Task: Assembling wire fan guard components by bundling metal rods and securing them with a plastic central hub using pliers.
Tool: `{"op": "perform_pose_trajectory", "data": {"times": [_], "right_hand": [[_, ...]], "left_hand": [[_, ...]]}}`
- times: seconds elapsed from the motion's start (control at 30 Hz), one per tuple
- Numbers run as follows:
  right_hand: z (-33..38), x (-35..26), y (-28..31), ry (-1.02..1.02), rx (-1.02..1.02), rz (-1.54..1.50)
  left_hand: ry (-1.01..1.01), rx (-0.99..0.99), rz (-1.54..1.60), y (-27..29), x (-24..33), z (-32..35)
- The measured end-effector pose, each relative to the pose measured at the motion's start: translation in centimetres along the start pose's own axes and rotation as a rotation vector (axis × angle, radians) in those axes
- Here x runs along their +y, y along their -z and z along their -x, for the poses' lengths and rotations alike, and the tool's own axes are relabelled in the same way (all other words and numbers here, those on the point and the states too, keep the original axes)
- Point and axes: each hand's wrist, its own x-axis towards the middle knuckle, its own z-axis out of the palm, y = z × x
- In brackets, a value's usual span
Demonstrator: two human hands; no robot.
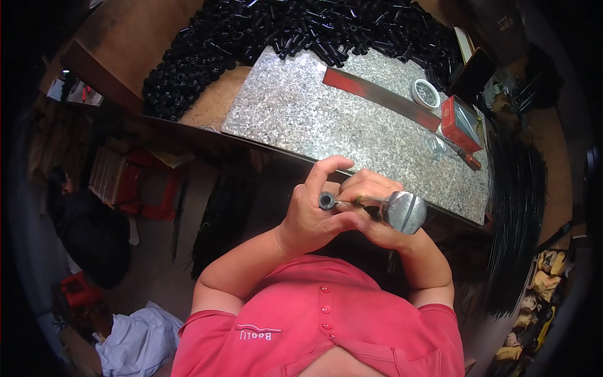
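Our left hand [309, 212] clamped fingers round a black tube [322, 204], probably light, stiff, best held mid-length; at three o'clock our right hand [372, 184] gripped a tool [404, 212].

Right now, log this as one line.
left hand: holds black tube; right hand: holds metal-headed tool; black parts: heaped, far edge of slab

Speckled slab [289, 110] brightly lit, surroundings dim, fisheye rim black

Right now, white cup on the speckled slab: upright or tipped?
Upright: the white cup has its round mouth up, with small grey pieces lying inside.
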Motion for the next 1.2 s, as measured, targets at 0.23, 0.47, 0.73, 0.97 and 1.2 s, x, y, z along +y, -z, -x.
{"op": "perform_pose_trajectory", "data": {"times": [0.23,0.47,0.73,0.97,1.2], "right_hand": [[0.2,0.2,-0.1,0.016,-0.015,0.035],[0.2,0.1,-0.1,0.087,-0.044,0.090],[0.3,0.0,-0.1,0.098,-0.070,0.090],[0.3,0.0,0.1,0.085,-0.069,0.077],[0.6,0.1,0.0,0.055,-0.051,0.056]], "left_hand": [[0.045,-0.012,0.015,0.1,0.1,0.1],[0.036,-0.012,-0.033,0.1,0.2,0.5],[0.027,0.000,-0.023,0.0,-0.5,0.8],[0.019,-0.002,-0.042,0.0,-0.5,0.8],[0.046,-0.020,-0.061,-0.1,0.0,0.7]]}}
